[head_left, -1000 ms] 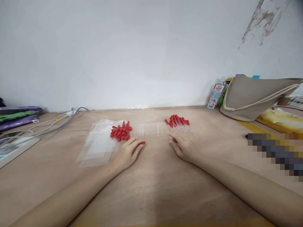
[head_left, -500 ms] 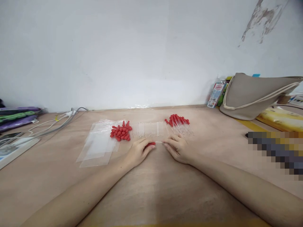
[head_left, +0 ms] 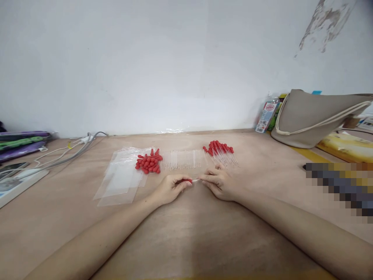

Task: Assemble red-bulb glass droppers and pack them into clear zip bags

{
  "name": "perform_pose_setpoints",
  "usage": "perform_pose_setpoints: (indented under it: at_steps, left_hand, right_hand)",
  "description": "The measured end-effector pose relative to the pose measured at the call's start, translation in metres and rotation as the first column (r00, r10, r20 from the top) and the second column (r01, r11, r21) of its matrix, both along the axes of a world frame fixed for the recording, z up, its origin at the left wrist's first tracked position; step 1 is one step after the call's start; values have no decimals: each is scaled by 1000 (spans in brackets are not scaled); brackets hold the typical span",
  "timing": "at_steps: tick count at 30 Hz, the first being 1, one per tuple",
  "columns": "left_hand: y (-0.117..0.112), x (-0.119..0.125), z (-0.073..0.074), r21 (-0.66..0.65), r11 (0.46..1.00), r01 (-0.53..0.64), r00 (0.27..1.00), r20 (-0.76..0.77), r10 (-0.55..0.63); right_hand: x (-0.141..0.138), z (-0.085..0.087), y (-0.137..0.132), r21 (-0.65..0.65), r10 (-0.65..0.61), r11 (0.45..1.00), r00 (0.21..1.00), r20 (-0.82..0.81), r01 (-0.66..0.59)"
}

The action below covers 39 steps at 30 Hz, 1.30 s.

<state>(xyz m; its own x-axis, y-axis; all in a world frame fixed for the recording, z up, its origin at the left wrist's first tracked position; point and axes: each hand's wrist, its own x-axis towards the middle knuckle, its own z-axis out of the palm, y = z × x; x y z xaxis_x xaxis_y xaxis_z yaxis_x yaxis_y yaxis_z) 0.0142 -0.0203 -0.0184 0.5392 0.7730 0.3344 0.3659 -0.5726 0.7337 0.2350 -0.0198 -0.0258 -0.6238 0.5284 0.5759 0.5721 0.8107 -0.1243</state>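
My left hand [head_left: 170,188] pinches a small red rubber bulb [head_left: 188,180] just above the wooden table [head_left: 189,233]. My right hand [head_left: 220,182] pinches a thin clear glass tube [head_left: 196,180] whose end meets the bulb. The two hands are close together at the table's middle. Behind them lie a pile of loose red bulbs [head_left: 149,162], a row of clear tubes [head_left: 183,159], and a heap of assembled droppers with red tops [head_left: 220,153].
Clear plastic bags [head_left: 121,179] lie left of the red bulbs. Cables [head_left: 70,151] and flat items sit at the far left. A grey bag [head_left: 313,116], a small packet [head_left: 266,115] and yellow things stand at the right by the wall.
My left hand carried a red bulb rightward and my right hand brought a clear tube leftward from the pile; now the two pieces meet between the hands.
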Motion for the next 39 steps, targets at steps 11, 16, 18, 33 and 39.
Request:
perform_pose_setpoints:
  at_steps: [11,16,18,33,39]
  left_hand:
    - [-4,0,4,234,972,37,973,-230,19]
    - [-5,0,4,278,957,86,963,-270,-8]
    - [-4,0,3,292,951,98,960,-281,-13]
    - [2,-6,1,326,944,-37,978,-183,102]
    - [9,-13,-1,286,948,-137,955,-217,203]
  right_hand:
    - [-4,1,-7,44,-52,998,992,117,47]
    - [-10,4,-13,-6,-39,999,991,127,40]
    - [-12,5,-14,-20,-33,999,992,126,35]
    - [-8,14,-9,-65,-21,997,988,155,32]
    - [31,25,25,-363,-419,861,901,-109,356]
